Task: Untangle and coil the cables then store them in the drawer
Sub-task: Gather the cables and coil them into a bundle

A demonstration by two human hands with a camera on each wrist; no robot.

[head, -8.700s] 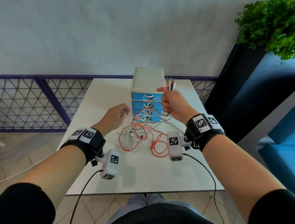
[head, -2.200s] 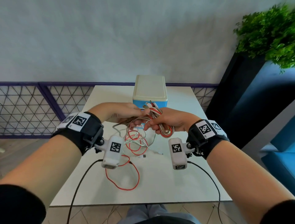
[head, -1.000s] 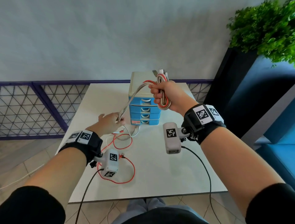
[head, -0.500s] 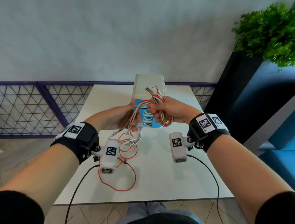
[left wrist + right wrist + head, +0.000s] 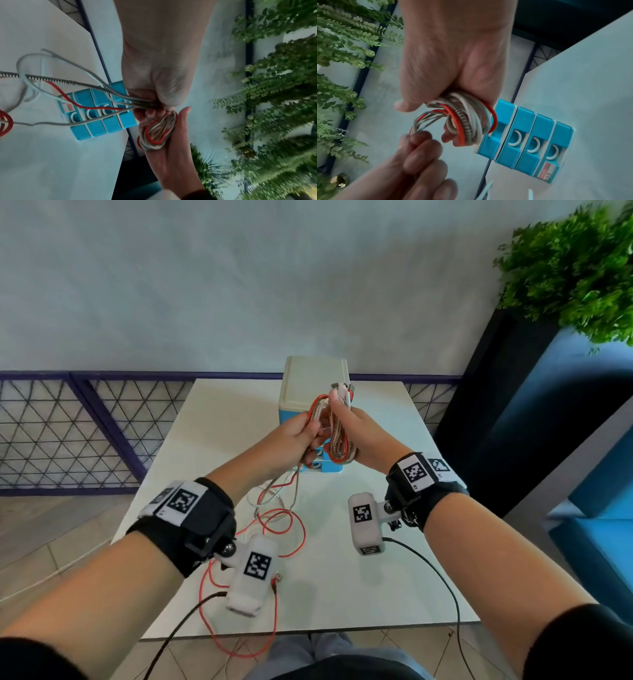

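My right hand [image 5: 356, 436] grips a coil of red, white and braided cables [image 5: 339, 440] wound round its fingers, held up in front of the blue drawer unit [image 5: 313, 381]. The same coil [image 5: 467, 121] fills the right wrist view. My left hand [image 5: 298, 436] pinches the loose strands [image 5: 96, 98] right beside the coil [image 5: 157, 132]. Their free lengths [image 5: 281, 518] trail down to the white table [image 5: 359, 594], and a red loop [image 5: 239, 642] hangs past its front edge. All the drawers [image 5: 529, 142] look closed.
The drawer unit stands at the table's far middle. A purple lattice railing [image 5: 68, 433] runs behind and to the left. A dark planter with a green plant [image 5: 575, 268] stands to the right, with blue seating [image 5: 596, 542] beside the table.
My left hand has risen from the low strands to meet the right hand at the coil. The coil has gained another turn and less cable lies on the table.
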